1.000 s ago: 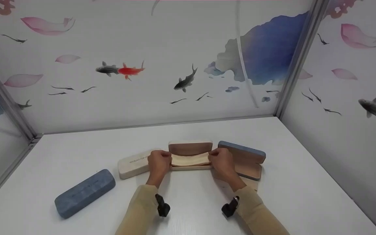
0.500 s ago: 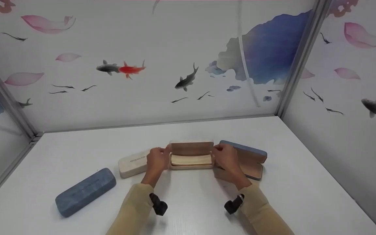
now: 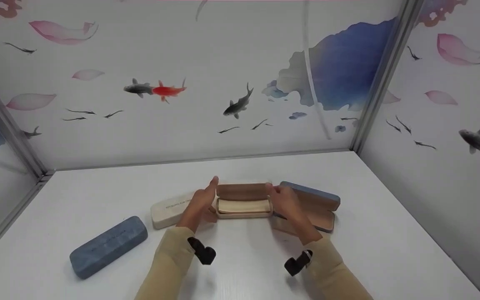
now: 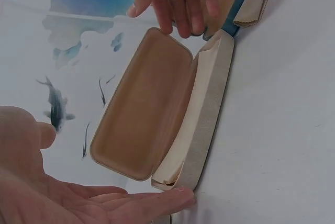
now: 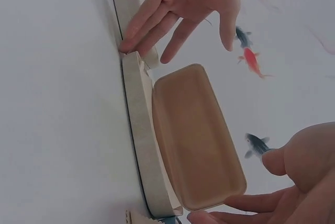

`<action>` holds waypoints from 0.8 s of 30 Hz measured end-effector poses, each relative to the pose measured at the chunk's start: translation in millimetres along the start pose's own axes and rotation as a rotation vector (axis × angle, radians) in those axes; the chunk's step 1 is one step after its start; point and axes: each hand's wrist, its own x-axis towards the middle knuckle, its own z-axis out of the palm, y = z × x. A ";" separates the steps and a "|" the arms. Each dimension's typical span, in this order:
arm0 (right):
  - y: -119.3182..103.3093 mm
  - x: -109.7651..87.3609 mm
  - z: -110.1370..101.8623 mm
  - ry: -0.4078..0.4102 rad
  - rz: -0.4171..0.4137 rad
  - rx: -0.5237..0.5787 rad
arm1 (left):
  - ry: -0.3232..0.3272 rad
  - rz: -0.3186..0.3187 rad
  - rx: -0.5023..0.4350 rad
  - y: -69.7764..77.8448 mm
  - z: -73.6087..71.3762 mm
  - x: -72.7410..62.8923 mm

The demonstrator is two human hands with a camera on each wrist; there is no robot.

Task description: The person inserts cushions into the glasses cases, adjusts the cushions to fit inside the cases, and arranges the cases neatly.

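Think of a clock with the open cream case (image 3: 244, 215) at its middle and 12 pointing away from the person. Nearest are two tan sleeves (image 3: 165, 258), at about 8 and 4. Each has a little black camera (image 3: 206, 253) on it, likely there to watch the hand. The blue closed case (image 3: 108, 248) lies slanted at about 8, maybe put aside to leave room.

The left hand (image 3: 200, 204) is at 9, its fingers straight and gripping nothing, the tips by the end of the case. The right hand (image 3: 285, 202) is at 3, with straight fingers and nothing held. I can't tell if it touches the lid. One hand at each end would help keep the case straight.

The cream cloth (image 3: 244, 206) lies lengthwise in the bottom, probably because it fits that way. The brown-lined lid (image 3: 242, 191) leans back toward 12, so the inside shows.

Past the left hand, at 9, is the cream closed case (image 3: 171, 211). Past the right, at 3, is the open blue case (image 3: 322, 218). Farthest, at 12, is the fish wall (image 3: 206, 137).
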 end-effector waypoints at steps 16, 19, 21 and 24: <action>8.1 5.4 7.6 -0.085 0.047 -0.011 | -0.130 0.013 -0.154 0.1 -0.9 6.8; 9.1 5.1 7.9 -0.096 0.025 -0.003 | -0.135 0.022 -0.137 -0.9 -1.9 6.9; 8.8 3.7 7.4 -0.107 0.007 0.010 | -0.133 0.030 -0.114 -0.9 -3.0 6.5; 7.1 0.9 7.0 -0.132 -0.023 0.038 | -0.110 0.038 -0.075 -1.1 -6.8 5.5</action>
